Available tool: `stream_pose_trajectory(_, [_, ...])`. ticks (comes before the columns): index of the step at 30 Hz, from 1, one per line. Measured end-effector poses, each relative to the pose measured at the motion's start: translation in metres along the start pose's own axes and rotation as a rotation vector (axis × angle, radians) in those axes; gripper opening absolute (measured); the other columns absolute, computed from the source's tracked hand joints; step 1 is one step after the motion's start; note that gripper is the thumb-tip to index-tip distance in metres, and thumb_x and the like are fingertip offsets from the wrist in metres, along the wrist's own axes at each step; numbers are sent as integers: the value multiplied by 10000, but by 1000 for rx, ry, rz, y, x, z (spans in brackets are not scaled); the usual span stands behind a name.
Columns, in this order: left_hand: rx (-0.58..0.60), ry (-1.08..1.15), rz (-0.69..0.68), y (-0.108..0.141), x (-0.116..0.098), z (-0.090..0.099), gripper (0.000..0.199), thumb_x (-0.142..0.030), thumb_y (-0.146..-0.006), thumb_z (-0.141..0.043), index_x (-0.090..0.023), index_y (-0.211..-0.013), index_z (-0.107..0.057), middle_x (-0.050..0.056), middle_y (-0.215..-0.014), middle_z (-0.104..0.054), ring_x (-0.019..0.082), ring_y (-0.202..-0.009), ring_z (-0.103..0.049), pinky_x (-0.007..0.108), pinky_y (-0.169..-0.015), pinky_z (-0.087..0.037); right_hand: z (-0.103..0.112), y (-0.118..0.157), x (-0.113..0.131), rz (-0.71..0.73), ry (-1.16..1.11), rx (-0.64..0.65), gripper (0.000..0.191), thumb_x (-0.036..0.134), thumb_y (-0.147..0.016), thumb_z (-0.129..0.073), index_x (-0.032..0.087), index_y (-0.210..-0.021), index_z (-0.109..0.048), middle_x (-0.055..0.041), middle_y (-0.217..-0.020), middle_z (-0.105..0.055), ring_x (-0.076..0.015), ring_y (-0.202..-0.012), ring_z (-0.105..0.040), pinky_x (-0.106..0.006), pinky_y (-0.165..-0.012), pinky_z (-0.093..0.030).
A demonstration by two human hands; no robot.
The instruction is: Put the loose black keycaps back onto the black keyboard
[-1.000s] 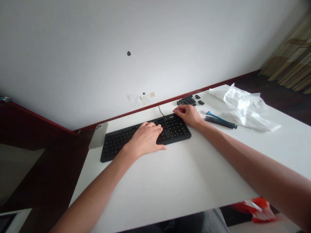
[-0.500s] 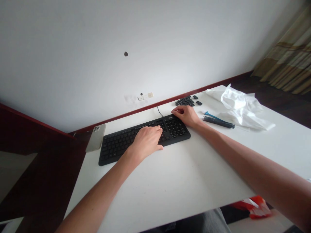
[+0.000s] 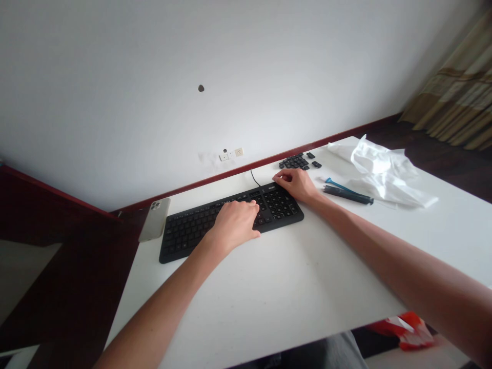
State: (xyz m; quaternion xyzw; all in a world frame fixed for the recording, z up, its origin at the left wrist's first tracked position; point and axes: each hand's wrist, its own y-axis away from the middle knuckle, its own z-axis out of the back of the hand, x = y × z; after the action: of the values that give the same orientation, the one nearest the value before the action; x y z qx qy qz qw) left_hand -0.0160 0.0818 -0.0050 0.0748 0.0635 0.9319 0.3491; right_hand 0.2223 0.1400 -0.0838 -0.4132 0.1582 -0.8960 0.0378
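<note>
A black keyboard (image 3: 188,230) lies at a slant on the white table, its cable running off the far edge. Over its middle rests my left hand (image 3: 236,220), palm down, fingers stretched out and thumb at the near edge. My right hand (image 3: 294,183) is at the keyboard's far right corner, above the number pad. Its thumb and forefinger are pressed together; whatever lies between them is too small or hidden to make out. Just beyond that hand sits a cluster of loose black keycaps (image 3: 294,161), with a few lying apart to the right.
A phone (image 3: 154,220) lies left of the keyboard. On the right are a black stick-like item (image 3: 348,195), a blue tool (image 3: 338,183) and a crumpled white plastic bag (image 3: 384,164). The wall (image 3: 115,102) stands behind the table (image 3: 269,287).
The view has shifted slightly, so everything sits a little further right and lower. Both hands keep nearly the same places on the keyboard.
</note>
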Motion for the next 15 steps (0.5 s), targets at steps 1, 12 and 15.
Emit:
stream_pose_trajectory(1, [3, -12, 0, 0, -1, 1, 528, -356, -800, -759, -210, -1297, -658, 113, -1196, -739, 307, -968, -728, 372, -777, -550, 0, 0, 0, -1, 1, -2, 240, 372, -878, -619, 189, -843, -771, -22, -731, -713, -159, -658, -583, -301, -644, -402])
stream_pose_trajectory(12, [8, -46, -16, 3, -5, 0, 420, -352, -810, -703, -168, -1188, -695, 116, -1020, -764, 306, -849, -728, 380, -707, -530, -2, 0, -2, 5, -22, -3, 259, 391, -875, -620, 186, -858, -777, -33, -749, -726, -171, -674, -597, -303, -646, -405])
stream_pose_trajectory(15, [-14, -25, -24, 3, -4, -4, 428, -349, -809, -701, -177, -1200, -694, 120, -1103, -757, 311, -875, -732, 386, -711, -537, -1, -1, -3, 9, -24, -6, 255, 389, -875, -621, 187, -846, -774, -28, -741, -721, -167, -668, -592, -303, -646, -405])
